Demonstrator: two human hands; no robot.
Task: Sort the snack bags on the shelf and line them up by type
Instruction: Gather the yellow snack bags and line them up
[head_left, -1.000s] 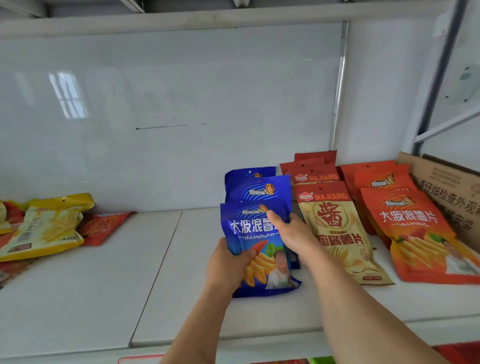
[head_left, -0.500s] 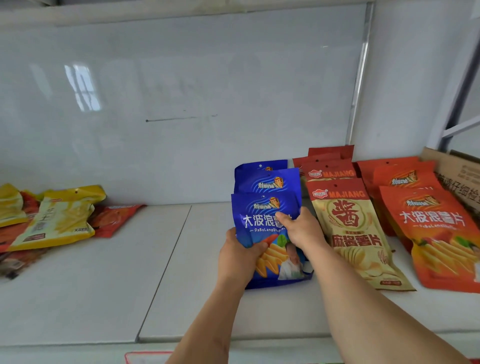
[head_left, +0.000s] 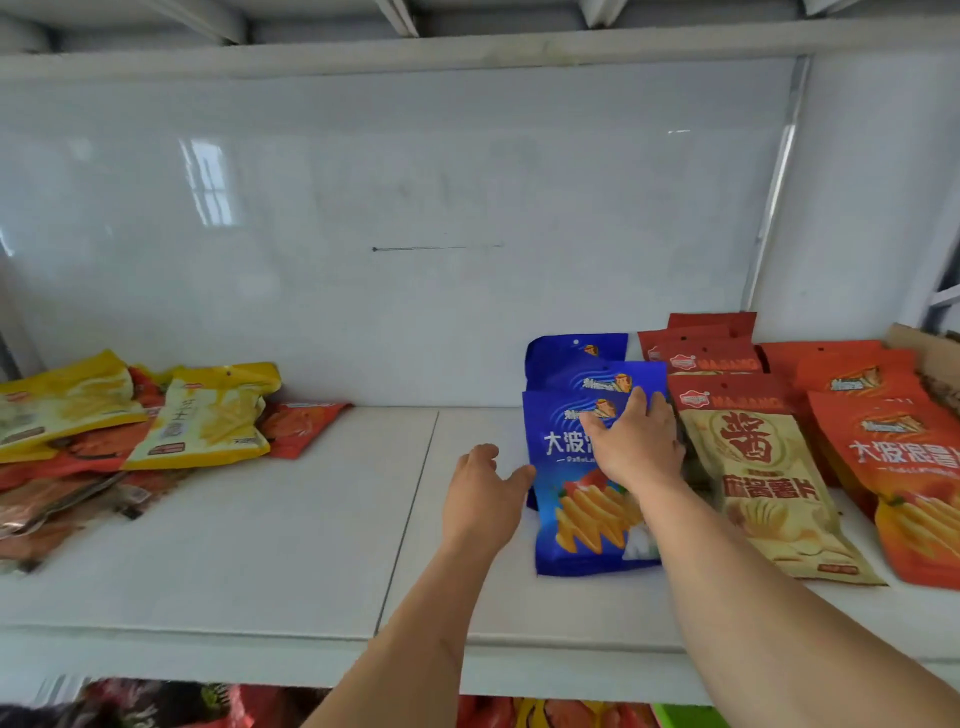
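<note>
On shelf (head_left: 291, 545) | right hand (head_left: 636, 447) fingers spread, pressing blue bag (head_left: 582, 525) | left hand (head_left: 483, 493) relaxed, empty

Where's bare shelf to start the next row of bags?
Bare shelf runs between the jumbled yellow and orange bags at left and the blue bags. From there rightward it is crowded: majiang chip bags, orange bags, cardboard box side by side.
</note>
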